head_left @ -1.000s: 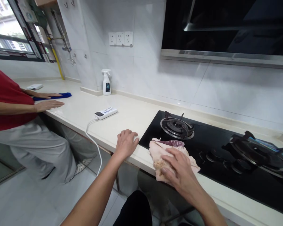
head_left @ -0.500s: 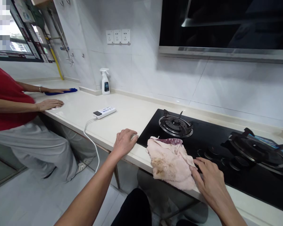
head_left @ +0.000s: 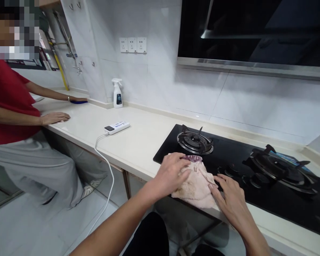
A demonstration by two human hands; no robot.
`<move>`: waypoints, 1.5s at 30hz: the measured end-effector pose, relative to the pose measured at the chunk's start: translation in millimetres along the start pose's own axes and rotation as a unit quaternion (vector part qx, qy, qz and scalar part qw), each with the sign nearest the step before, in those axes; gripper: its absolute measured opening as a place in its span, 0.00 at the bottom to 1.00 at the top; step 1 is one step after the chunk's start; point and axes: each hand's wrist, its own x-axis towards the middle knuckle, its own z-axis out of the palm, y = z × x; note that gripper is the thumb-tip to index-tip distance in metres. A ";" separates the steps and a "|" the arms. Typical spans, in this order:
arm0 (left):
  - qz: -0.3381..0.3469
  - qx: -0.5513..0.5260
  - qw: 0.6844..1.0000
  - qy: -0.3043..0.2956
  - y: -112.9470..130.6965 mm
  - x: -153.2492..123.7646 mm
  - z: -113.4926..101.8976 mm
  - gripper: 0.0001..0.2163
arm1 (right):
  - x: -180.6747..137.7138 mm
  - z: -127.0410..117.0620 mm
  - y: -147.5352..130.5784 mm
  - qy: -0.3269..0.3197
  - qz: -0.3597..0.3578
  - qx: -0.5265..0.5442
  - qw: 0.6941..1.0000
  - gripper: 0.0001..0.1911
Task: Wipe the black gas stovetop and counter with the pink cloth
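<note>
Head view showed my left hand (head_left: pixel 171 170) laid flat on the pinkish, stained cloth (head_left: pixel 196 183), fingers spread over its left part, while my right hand (head_left: pixel 230 199) pressed open-palmed at its right edge; neither hand was closed around it. The cloth lay at the front edge of the black hob (head_left: pixel 256 185), partly overhanging the pale counter (head_left: pixel 138 142), just in front of the left burner (head_left: pixel 194 141). I judged the overhang a risk: a careless push toward me could have slid the cloth off the edge. A sweep forward might have snagged it on the burner grate or the knobs (head_left: pixel 229 171). A person in red (head_left: pixel 8 103) worked farther left, well apart.
</note>
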 end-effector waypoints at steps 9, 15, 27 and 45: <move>0.014 0.089 0.992 -0.086 15.4 10.6 34.9 0.18 | 0.4 -1.5 -2.7 0.005 -0.002 0.009 1.000 0.27; -0.010 0.055 0.996 -0.068 5.8 -4.9 22.0 0.24 | 0.5 -0.8 -2.9 0.004 -0.003 0.012 1.000 0.26; -0.051 0.133 0.980 -0.138 -16.1 35.4 21.4 0.25 | -1.0 -2.2 -6.4 0.015 -0.012 -0.001 1.000 0.27; -0.135 0.182 0.969 -0.103 -44.4 100.3 52.6 0.22 | 0.9 -5.1 -8.1 0.008 -0.004 0.038 0.999 0.26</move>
